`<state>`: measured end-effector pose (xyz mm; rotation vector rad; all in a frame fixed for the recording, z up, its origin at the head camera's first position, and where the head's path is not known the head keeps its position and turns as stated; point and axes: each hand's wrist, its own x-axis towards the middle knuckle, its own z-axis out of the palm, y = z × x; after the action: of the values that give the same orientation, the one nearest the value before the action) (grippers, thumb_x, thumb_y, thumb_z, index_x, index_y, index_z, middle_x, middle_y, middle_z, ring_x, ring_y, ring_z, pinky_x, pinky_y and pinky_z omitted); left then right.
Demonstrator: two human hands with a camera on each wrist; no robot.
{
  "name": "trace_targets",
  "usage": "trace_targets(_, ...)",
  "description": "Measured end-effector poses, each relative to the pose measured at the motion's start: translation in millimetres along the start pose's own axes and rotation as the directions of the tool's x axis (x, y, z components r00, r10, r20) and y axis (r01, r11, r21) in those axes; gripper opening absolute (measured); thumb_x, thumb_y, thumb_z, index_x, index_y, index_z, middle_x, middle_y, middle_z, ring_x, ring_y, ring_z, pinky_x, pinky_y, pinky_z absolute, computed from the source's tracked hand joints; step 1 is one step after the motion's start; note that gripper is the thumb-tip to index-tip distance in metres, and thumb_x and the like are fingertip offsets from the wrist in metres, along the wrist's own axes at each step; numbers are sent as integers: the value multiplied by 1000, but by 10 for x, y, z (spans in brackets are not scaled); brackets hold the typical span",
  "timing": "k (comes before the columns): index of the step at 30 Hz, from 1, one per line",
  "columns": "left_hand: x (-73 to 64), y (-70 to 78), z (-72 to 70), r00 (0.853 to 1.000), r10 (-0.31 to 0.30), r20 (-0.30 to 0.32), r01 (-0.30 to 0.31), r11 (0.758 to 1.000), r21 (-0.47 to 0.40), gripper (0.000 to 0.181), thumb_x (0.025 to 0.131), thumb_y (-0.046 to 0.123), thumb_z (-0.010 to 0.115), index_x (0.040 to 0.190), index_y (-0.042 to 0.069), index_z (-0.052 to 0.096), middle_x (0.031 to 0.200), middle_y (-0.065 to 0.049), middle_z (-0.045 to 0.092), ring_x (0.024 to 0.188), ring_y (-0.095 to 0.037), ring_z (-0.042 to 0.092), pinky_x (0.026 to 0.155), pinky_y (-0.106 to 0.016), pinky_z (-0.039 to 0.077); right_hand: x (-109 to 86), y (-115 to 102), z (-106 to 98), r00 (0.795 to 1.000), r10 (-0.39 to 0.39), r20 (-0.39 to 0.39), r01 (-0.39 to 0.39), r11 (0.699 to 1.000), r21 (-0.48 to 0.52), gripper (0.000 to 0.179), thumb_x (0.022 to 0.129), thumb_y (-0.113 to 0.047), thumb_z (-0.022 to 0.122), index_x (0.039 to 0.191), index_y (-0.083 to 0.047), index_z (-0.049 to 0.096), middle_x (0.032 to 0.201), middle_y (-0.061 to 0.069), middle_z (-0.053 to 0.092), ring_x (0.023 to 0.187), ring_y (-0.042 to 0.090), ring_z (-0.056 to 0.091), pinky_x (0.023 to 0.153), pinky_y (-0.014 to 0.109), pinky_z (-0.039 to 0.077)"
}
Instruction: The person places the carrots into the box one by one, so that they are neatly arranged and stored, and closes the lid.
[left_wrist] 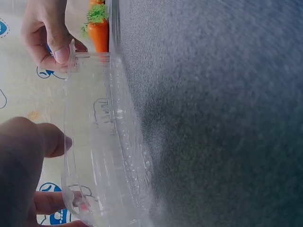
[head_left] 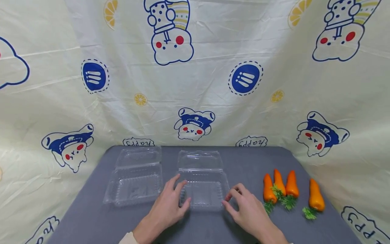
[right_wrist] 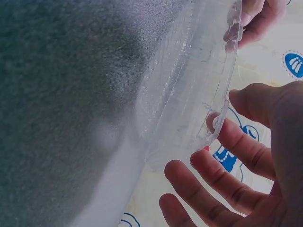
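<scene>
A clear plastic clamshell container (head_left: 202,193) stands with its lid laid back on the grey table, in front of me. At its near left corner is my left hand (head_left: 169,201), thumb and fingers either side of the rim; the left wrist view shows the thumb (left_wrist: 59,142) against the edge. My right hand (head_left: 248,210) pinches the near right corner between thumb and index finger. In the right wrist view the index fingertip shows through the clear plastic, while the other fingers (right_wrist: 218,177) are spread loosely. Inside the container I see only bare ribbed plastic.
Another clear clamshell container (head_left: 137,184), lid also back, stands to the left. On the right lie several orange toy carrots (head_left: 291,184) with green tops, one carrot (head_left: 316,196) apart nearer the table's right edge. A printed cloth (head_left: 213,84) hangs behind the grey table (head_left: 91,217).
</scene>
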<state>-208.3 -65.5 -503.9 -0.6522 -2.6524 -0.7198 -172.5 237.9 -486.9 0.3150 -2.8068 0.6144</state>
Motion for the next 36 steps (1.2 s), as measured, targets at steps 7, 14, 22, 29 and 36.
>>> trace_targets(7, -22, 9, -17, 994, -36, 99, 50, 988, -148, 80, 103, 34, 85, 167, -5, 56, 179, -35, 44, 159, -57, 55, 122, -68, 58, -73, 30, -45, 1000, 0, -19, -1, 1000, -11, 26, 98, -31, 97, 90, -36, 73, 107, -10, 65, 68, 0, 45, 62, 22, 43)
trace_targets(14, 7, -15, -38, 964, -99, 246, 163, 952, -258, 107, 102, 48, 85, 179, -6, 35, 192, -29, 23, 165, -53, 51, 127, -69, 54, -144, 39, -109, 1000, 17, -4, -17, 1000, 19, 30, 98, -31, 97, 88, -39, 70, 104, -10, 64, 70, 0, 46, 63, 23, 44)
trace_targets(22, 24, -59, -44, 920, -164, 355, 276, 915, -293, 128, 97, 59, 91, 186, 1, 19, 196, -23, 14, 171, -49, 44, 132, -69, 49, -187, 76, -139, 998, 42, 39, -44, 998, 42, 31, 97, -35, 98, 87, -42, 69, 102, -13, 61, 73, -2, 47, 65, 24, 45)
trace_targets(29, 40, -104, -24, 904, -187, 386, 307, 910, -279, 140, 90, 69, 94, 187, 5, 16, 195, -22, 21, 174, -46, 41, 135, -69, 47, -163, 97, -148, 994, 66, 85, -71, 996, 49, 26, 96, -40, 99, 93, -40, 72, 101, -16, 60, 83, -1, 58, 69, 23, 52)
trace_targets(36, 47, -94, -54, 899, -192, 395, 317, 906, -281, 144, 87, 69, 97, 187, 5, 16, 193, -24, 25, 173, -45, 42, 135, -69, 46, -103, 141, -210, 996, 83, 20, -84, 993, 87, 17, 102, -35, 94, 111, -30, 81, 107, -11, 72, 95, 10, 69, 76, 26, 59)
